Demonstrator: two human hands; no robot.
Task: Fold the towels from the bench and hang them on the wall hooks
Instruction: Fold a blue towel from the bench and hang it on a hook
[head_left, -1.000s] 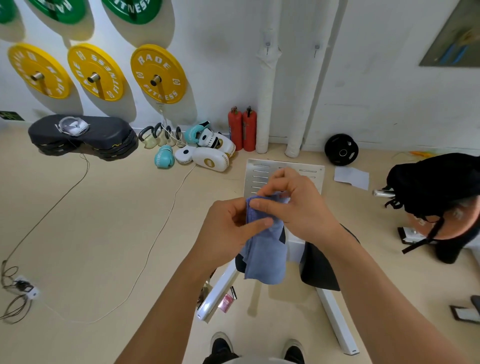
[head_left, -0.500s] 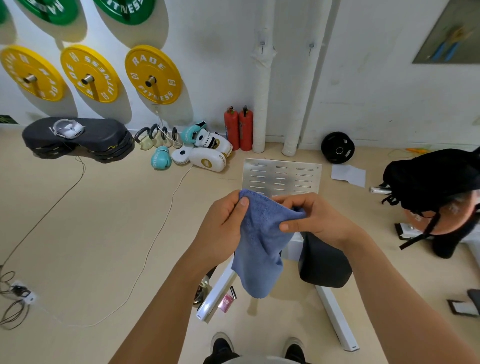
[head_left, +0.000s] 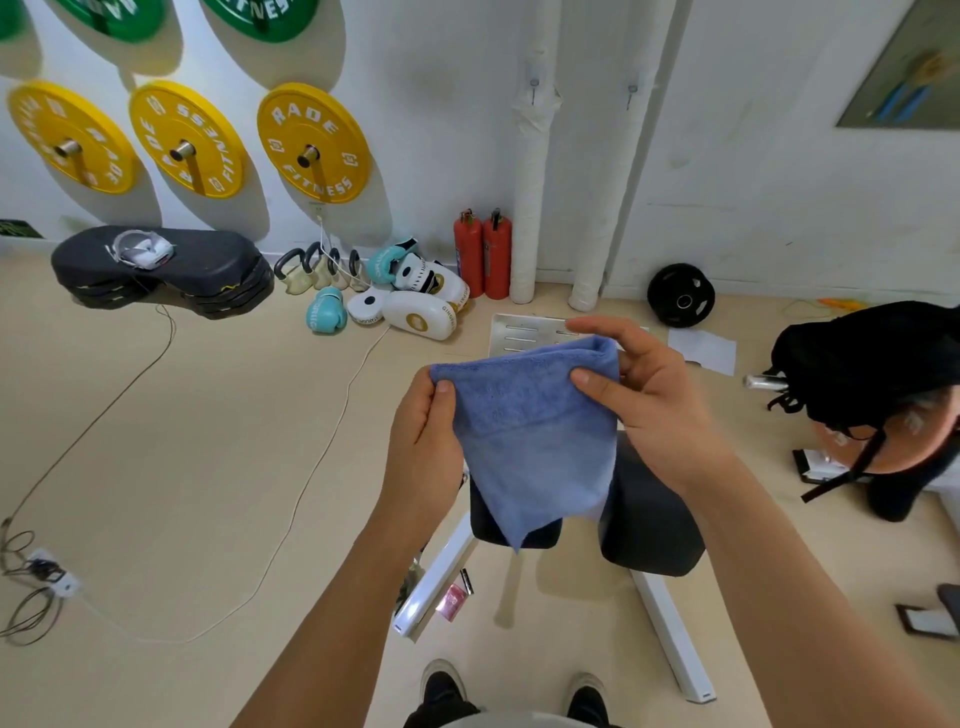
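Note:
A blue towel (head_left: 535, 436) hangs folded in front of me, stretched along its top edge. My left hand (head_left: 423, 441) pinches its top left corner with thumb and fingers. My right hand (head_left: 649, 410) pinches the top right corner, the forefinger raised above the edge. The towel's lower point dangles over the black-padded bench (head_left: 649, 525) with white legs. Two small wall hooks (head_left: 534, 85) sit high on the white wall, one on a wrapped pipe, the other hook (head_left: 631, 92) to its right.
Red extinguishers (head_left: 483, 254), boxing pads and kettlebells line the wall base. Yellow weight plates (head_left: 311, 143) hang at left above a black stepper (head_left: 161, 270). A black bag (head_left: 872, 358) lies at right, a cable (head_left: 291, 519) crosses the floor, and my shoes (head_left: 441, 680) are below.
My hands have drawn apart, spreading the bunched towel into a wide flat fold. The view has come closer to the wall.

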